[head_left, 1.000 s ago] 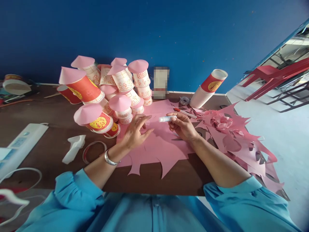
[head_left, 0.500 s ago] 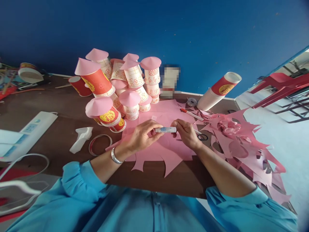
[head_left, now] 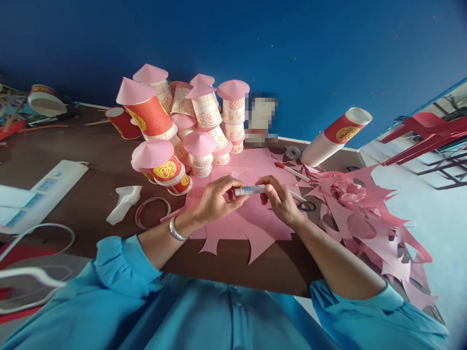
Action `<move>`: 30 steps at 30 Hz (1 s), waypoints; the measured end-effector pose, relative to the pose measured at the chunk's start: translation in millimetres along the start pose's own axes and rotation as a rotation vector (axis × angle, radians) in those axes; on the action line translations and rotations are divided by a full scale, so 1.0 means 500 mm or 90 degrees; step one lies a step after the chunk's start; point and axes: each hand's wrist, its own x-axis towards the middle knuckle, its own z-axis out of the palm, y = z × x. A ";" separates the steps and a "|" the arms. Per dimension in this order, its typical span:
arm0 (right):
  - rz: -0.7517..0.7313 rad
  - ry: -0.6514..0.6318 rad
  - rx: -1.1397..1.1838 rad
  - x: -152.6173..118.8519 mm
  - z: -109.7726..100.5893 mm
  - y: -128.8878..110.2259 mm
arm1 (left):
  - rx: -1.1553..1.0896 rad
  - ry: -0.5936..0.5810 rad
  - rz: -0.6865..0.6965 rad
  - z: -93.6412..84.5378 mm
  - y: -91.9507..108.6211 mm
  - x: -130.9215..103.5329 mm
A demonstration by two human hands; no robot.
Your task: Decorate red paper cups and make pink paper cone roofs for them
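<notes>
A small white tube with blue print (head_left: 250,190) is held level between my hands, above pink paper sheets (head_left: 233,223). My left hand (head_left: 218,198) pinches its left end between thumb and fingers. At the right end, my right hand (head_left: 280,200) has its thumb and curled fingers closed round the tip. Behind them stand paper-cup towers with pink cone roofs; one is a red cup tower (head_left: 148,116), another a white patterned tower (head_left: 233,116).
Right of my hands lie pink paper scraps (head_left: 365,214), scissors (head_left: 306,206), a red-capped marker (head_left: 292,171) and a tape roll (head_left: 293,152). A cup stack (head_left: 333,138) leans behind. Leftward are a white tape dispenser (head_left: 124,204), a ring (head_left: 152,213) and a power strip (head_left: 54,194).
The tube's right end has tilted slightly upward, and my right hand has risen a little with its fingers shifted on the tube. The whole view has shifted slightly.
</notes>
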 end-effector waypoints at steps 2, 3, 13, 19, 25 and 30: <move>-0.046 0.002 -0.041 0.001 0.001 0.002 | 0.000 -0.002 -0.008 0.002 -0.001 -0.001; -0.050 0.003 -0.059 0.001 0.003 0.004 | 0.002 -0.004 -0.007 0.003 -0.002 -0.002; -0.008 -0.004 -0.008 0.001 0.004 0.003 | -0.008 -0.004 -0.009 0.006 -0.004 -0.004; 0.080 -0.034 0.068 0.001 0.007 0.020 | 0.006 -0.001 0.001 0.010 -0.010 -0.008; 0.090 -0.043 0.059 0.001 0.006 0.030 | 0.002 -0.010 0.001 0.010 -0.011 -0.010; 0.054 -0.069 0.113 0.000 0.004 0.022 | 0.003 -0.003 0.003 0.012 -0.010 -0.010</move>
